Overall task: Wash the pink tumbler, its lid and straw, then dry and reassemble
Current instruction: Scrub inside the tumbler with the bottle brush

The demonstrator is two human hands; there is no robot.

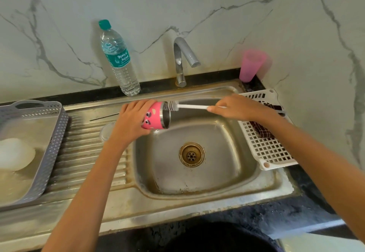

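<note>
My left hand (129, 120) grips the pink tumbler (153, 116), which lies on its side above the sink's left edge with its steel mouth facing right. My right hand (235, 107) holds the white handle of a bottle brush (192, 106). The grey bristle head (172, 105) sits at the tumbler's upper rim. A clear round lid (106, 131) lies on the ribbed drainboard just left of my left hand. A thin metal straw (103, 116) lies on the drainboard behind it.
The steel sink (227, 172) has a brass drain (191, 154); the tap (182, 58) stands behind with no water running. A water bottle (118, 58) and a pink cup (250, 65) stand at the back. A grey tray (50, 153) is left, a white rack (266, 149) with a dark cloth right.
</note>
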